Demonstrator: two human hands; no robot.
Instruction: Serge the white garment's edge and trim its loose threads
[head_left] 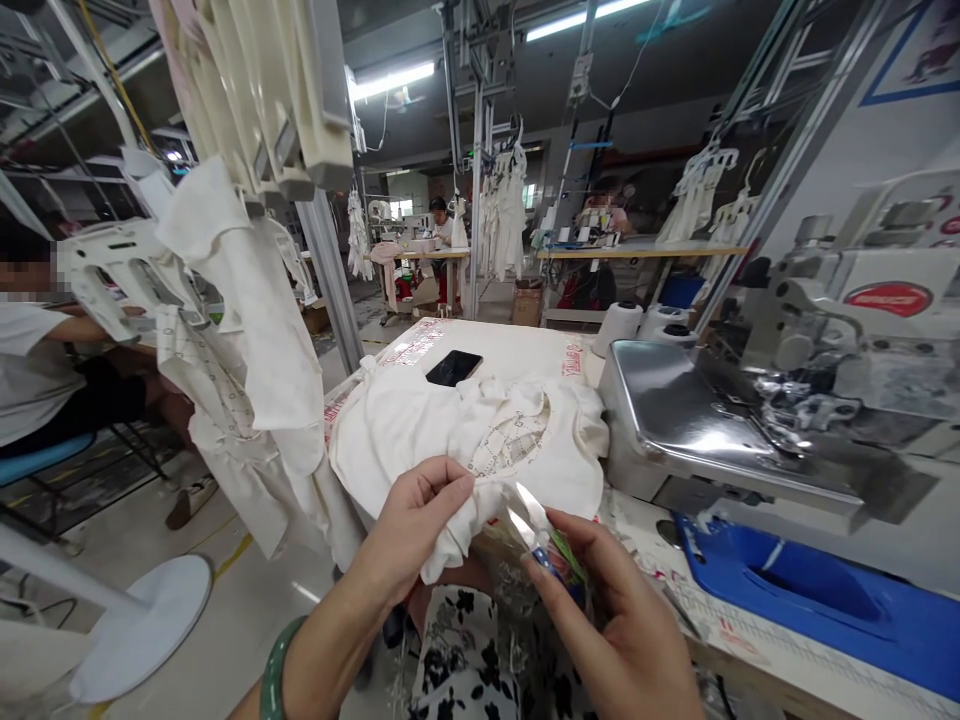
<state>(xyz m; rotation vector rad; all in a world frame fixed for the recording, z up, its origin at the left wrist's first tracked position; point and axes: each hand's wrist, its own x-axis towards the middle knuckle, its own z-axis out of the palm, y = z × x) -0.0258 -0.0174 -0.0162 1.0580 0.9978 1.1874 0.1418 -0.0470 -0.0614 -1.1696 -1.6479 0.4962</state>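
Stretching beneath the work, one white table point(525, 350) is the largest thing on my feed. One sewing machine point(825, 330) stands at the table's right. Hanging garments point(281, 370) droop at the table's left; they overlap, so I cannot count them surely. One white garment point(427, 420) lies bunched over the table's near edge, its one neck opening facing up. One blue tray point(810, 590) sits to the table's near right. I follow two hands, both at the table's near edge: the left hand point(420, 520) pinches cloth of the white garment between thumb and finger, and the right hand point(615, 600) curls around one pair of snips point(541, 556), two blades parted. At least two thread cones point(617, 325) stand by the table's far right corner. One phone point(454, 368) lies toward the table's far side. One green bracelet point(277, 660) rings the left wrist.
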